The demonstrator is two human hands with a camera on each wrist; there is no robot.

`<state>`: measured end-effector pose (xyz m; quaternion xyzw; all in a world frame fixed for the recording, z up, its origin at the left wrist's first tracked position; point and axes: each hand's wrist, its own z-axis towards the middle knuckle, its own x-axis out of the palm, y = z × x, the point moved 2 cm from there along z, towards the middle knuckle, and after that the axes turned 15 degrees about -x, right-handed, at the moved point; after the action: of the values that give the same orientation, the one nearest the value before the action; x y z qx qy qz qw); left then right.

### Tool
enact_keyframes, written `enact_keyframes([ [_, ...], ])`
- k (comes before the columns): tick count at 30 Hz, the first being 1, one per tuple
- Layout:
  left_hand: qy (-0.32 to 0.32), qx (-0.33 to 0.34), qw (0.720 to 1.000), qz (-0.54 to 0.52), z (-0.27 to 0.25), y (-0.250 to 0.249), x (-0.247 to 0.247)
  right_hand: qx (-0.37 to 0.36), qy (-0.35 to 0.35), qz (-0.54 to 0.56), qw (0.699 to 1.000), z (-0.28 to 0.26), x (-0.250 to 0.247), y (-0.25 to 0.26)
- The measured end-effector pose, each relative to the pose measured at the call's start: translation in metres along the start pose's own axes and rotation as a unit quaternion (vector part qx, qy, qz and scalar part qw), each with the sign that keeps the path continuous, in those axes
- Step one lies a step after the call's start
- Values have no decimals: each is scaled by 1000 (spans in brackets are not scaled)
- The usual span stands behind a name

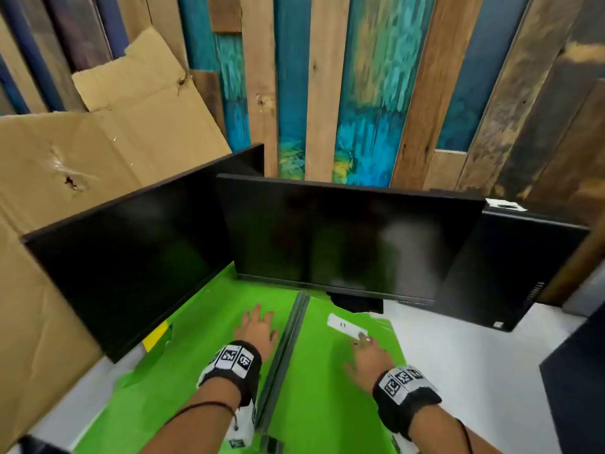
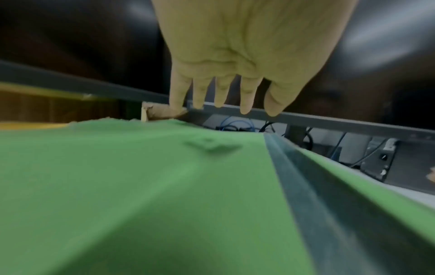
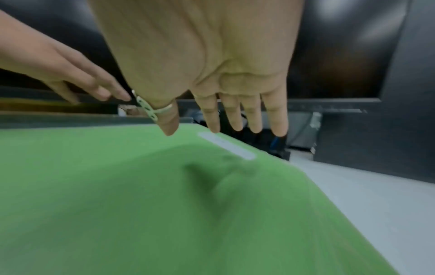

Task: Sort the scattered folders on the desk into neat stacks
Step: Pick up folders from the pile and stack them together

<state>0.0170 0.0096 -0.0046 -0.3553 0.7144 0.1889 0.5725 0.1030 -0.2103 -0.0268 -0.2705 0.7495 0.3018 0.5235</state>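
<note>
A large green folder point(image 1: 320, 381) lies opened flat on the white desk, with a dark grey spine point(image 1: 284, 355) running down its middle. My left hand point(image 1: 257, 329) hovers just above the left green leaf point(image 2: 141, 186), fingers straight and spread, holding nothing. My right hand point(image 1: 368, 352) is over the right leaf point(image 3: 164, 204), fingers straight, close to a white label point(image 1: 347, 326) near the far edge. A ring sits on the right thumb point(image 3: 167, 119). A yellow folder corner point(image 1: 155, 335) and torn green edges show under the left side.
Two black monitors, one at the left point(image 1: 131, 267) and one in the centre point(image 1: 343, 237), stand right behind the folder. A black computer case point(image 1: 510, 273) stands at the right. Flattened cardboard point(image 1: 82, 165) leans on the left. Bare white desk point(image 1: 474, 371) lies to the right.
</note>
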Motion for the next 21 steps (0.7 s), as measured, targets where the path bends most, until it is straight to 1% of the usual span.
enact_keyframes([
  [2,37,-21,999,-1,1,9,15,68,27,58,996,-6,17,-10],
  [5,43,-32,997,46,3,20,35,131,44,146,979,-12,48,-20],
  [7,20,-35,998,55,5,23,36,156,19,206,966,-13,58,-18],
  [10,-12,-61,998,27,8,32,28,199,-53,279,938,-13,61,-21],
  [11,-19,-72,997,13,7,36,27,220,-67,283,931,-14,59,-21],
  [12,-15,-88,996,-1,5,40,26,243,-67,279,927,-16,59,-21],
  [14,23,-132,991,-23,3,51,28,276,-48,270,921,-17,61,-22],
  [16,61,-183,981,-22,3,66,32,292,-32,265,918,-19,63,-21],
  [18,88,-231,969,-26,4,80,35,302,-31,266,915,-20,64,-24],
  [21,100,-270,956,-55,1,95,37,303,-32,276,912,-20,61,-29],
])
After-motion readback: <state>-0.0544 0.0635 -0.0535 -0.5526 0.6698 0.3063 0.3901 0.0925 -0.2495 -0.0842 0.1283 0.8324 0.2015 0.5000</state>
